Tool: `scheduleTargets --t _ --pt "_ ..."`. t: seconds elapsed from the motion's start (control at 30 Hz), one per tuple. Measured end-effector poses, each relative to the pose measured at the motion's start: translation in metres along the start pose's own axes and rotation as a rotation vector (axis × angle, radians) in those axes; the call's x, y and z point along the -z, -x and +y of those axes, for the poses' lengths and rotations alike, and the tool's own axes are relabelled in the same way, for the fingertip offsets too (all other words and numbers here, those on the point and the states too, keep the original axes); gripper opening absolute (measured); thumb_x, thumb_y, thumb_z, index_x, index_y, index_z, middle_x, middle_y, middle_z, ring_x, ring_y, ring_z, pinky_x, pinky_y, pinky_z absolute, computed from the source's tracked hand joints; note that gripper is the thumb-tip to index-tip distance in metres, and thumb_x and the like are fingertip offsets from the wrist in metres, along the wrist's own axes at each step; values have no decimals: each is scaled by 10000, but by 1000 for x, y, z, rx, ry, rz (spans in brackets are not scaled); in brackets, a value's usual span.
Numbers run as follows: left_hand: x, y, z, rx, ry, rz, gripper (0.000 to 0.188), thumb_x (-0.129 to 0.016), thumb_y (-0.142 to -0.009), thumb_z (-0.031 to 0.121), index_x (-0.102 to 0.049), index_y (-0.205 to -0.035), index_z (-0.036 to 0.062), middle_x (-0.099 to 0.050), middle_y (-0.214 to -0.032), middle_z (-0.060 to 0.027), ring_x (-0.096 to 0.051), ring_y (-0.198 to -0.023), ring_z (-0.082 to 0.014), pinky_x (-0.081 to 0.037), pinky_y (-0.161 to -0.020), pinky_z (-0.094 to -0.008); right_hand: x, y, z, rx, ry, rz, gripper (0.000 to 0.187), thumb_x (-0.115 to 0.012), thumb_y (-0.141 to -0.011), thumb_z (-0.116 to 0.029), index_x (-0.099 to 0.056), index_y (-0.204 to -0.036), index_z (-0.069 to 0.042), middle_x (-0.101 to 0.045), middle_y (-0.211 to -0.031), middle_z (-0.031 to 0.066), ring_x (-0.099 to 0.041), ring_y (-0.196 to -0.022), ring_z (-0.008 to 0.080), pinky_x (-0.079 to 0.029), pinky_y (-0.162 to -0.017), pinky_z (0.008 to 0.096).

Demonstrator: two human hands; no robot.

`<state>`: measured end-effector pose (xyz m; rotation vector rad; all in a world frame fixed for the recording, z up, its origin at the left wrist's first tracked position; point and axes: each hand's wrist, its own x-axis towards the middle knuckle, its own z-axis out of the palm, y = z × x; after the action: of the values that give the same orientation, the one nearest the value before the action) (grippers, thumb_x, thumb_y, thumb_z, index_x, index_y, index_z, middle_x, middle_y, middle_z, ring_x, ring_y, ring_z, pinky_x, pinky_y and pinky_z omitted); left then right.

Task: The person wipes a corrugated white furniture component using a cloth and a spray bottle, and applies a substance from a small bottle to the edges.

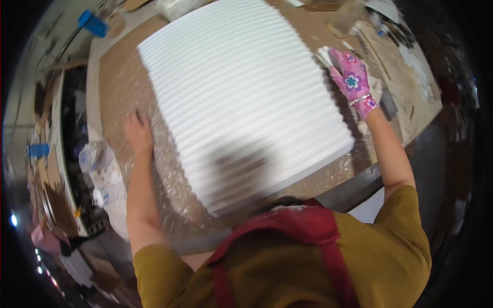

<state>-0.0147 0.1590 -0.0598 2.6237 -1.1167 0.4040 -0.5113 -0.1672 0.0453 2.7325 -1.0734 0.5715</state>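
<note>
A large white panel point(246, 97) with rows of parallel ridges, foam-like in look, lies on a brown work surface point(120, 77) in front of me. My left hand point(138, 134), bare and slightly blurred, rests on that surface just left of the panel, fingers stretched forward and a little apart. At the panel's right edge is my right hand point(352, 77), in a pink flowered glove with a band at the wrist. Its fingers are closed round a small crumpled white wad point(324, 56), whose exact kind I cannot make out. A shadow falls across the panel's near part.
White shreds litter the brown surface. Clear plastic bags point(96, 156) lie at the left, and a blue container point(93, 23) stands far left. Scraps and tools point(382, 25) crowd the far right. Beyond the left shelf, part of another person in pink point(47, 237) shows.
</note>
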Motion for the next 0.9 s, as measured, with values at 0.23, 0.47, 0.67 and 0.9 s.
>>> scheduleTargets --t 0.23,0.47,0.67,0.9 --pt "7 0 6 15 69 8 431 -557 -902 319 -529 -1267 92 -528 -1264 -155 -489 -1160 -362 -395 -957 -515 -32 -70 -296 737 -21 45 199 -511 -936 -283 -456 -1098 -182 -585 -894 77 -601 -704 166 -565 -656 249" --pt "13 3 17 54 46 -28 418 -553 -894 312 -541 -1255 101 -518 -1270 -115 -491 -1157 -335 -395 -951 -506 -77 -93 -297 253 -968 -408 299 -443 -980 -311 -577 -1107 -77 -596 -1122 101 -613 -945 219 -513 -886 279" --pt "7 3 20 4 93 68 372 -556 -902 317 -572 -1220 125 -543 -1217 -113 -514 -1104 -342 -414 -916 -502 -89 -102 -330 563 -324 -70 155 -558 -891 -235 -611 -1003 -142 -601 -756 65 -601 -640 189 -513 -538 294" --pt "11 6 11 38 116 44 373 -558 -902 315 -574 -1222 126 -529 -1240 -116 -501 -1124 -344 -400 -939 -492 -61 -117 -335 660 -255 -193 267 -512 -901 -210 -560 -1137 -95 -624 -937 94 -632 -862 234 -526 -756 383"
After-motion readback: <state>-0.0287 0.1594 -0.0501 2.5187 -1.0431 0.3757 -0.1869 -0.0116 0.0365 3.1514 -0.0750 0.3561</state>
